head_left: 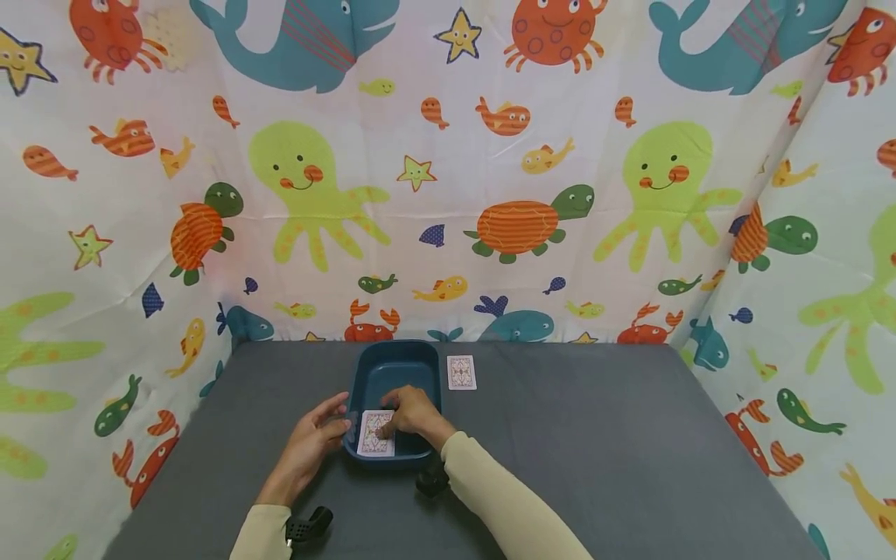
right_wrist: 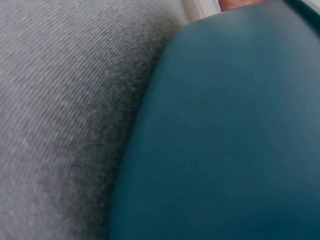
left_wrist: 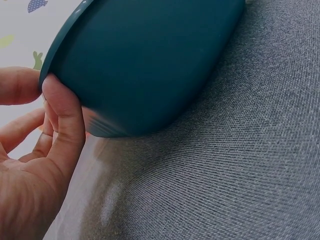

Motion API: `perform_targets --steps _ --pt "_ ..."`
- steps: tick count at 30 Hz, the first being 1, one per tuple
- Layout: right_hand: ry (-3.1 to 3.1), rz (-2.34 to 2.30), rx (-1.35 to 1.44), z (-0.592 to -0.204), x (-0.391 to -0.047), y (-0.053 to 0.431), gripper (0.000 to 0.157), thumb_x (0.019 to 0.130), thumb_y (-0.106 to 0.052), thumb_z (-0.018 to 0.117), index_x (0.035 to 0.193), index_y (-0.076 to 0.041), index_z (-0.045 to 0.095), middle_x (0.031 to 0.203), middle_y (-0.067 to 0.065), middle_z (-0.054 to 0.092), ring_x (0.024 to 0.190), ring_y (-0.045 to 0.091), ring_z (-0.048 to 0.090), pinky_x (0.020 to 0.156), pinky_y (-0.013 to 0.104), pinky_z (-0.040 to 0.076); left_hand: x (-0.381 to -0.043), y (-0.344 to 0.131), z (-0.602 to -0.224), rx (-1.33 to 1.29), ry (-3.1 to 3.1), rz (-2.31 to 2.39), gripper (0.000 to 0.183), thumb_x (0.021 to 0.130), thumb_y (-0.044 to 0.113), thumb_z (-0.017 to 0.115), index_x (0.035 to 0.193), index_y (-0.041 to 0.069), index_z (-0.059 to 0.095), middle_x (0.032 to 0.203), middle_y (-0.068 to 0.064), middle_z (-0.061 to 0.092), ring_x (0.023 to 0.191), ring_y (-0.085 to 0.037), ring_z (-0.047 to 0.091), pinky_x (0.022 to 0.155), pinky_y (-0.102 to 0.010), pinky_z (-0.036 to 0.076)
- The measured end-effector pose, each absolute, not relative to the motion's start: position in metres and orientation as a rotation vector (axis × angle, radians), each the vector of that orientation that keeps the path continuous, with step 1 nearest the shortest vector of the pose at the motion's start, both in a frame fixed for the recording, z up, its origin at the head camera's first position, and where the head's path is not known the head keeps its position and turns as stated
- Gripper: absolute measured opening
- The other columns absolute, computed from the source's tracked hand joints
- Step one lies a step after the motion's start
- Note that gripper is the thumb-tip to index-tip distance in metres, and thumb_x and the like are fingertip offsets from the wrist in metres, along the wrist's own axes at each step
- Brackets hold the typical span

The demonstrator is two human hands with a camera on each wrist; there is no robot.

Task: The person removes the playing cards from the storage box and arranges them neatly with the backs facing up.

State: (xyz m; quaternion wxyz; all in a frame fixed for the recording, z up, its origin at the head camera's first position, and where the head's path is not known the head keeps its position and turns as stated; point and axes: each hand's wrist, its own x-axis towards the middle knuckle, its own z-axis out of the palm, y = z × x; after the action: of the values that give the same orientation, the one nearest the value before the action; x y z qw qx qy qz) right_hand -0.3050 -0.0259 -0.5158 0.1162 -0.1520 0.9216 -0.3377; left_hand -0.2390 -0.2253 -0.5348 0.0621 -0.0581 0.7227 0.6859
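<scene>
A dark blue tray with raised walls sits on the grey cloth. My left hand is at its left side; in the left wrist view the thumb and forefinger pinch the tray's rim. Inside the tray, near its front left corner, lies a playing card, patterned back up. My right hand reaches in from the right, its thumb on that card and its forefinger spread apart, past the card's far edge. Only the tray's outer wall fills most of the right wrist view; the right fingers are hidden there.
Another playing card lies back up on the cloth just right of the tray. Grey cloth covers the table. Behind and on both sides hangs a white curtain printed with sea animals.
</scene>
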Motion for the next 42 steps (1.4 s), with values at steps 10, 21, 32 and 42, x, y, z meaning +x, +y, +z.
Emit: perform_targets --steps 10,21,32,42 --pt "2.719 -1.073 -0.557 -0.521 -0.307 -0.025 0.034 0.064 -0.012 0.091 0.091 -0.013 0.070 0.088 -0.001 0.069 0.079 0.011 0.056 0.075 0.029 0.049 -0.239 -0.225 -0.535 -0.175 2.163 2.090 0.055 0.095 0.008 0.058 0.147 0.016 0.043 0.138 -0.014 0.041 0.104 -0.019 0.052 0.085 -0.031 0.048" --pt "2.688 -1.370 -0.528 -0.514 -0.304 -0.026 0.024 0.080 -0.005 0.078 0.100 -0.012 0.066 0.078 0.002 0.066 0.065 0.009 0.056 0.055 0.023 0.044 -0.236 -0.226 -0.533 -0.167 2.181 2.067 0.055 0.096 0.011 0.058 0.148 0.017 0.042 0.137 -0.011 0.042 0.110 -0.022 0.049 0.087 -0.030 0.048" --pt "2.744 -1.580 -0.397 -0.507 -0.305 -0.023 0.020 0.085 -0.012 0.076 0.105 -0.013 0.071 0.084 0.004 0.071 0.068 0.008 0.060 0.061 0.023 0.050 -0.239 -0.223 -0.531 -0.192 2.173 2.083 0.055 0.094 0.010 0.060 0.147 0.016 0.044 0.133 -0.009 0.042 0.101 -0.016 0.052 0.082 -0.029 0.048" --pt "2.681 -1.850 -0.406 -0.488 -0.298 -0.018 0.022 0.086 -0.013 0.075 0.107 -0.015 0.072 0.085 0.003 0.071 0.070 0.006 0.060 0.063 0.020 0.050 -0.238 -0.223 -0.535 -0.215 2.184 2.073 0.054 0.095 0.008 0.058 0.146 0.018 0.045 0.135 -0.010 0.042 0.106 -0.022 0.050 0.084 -0.032 0.048"
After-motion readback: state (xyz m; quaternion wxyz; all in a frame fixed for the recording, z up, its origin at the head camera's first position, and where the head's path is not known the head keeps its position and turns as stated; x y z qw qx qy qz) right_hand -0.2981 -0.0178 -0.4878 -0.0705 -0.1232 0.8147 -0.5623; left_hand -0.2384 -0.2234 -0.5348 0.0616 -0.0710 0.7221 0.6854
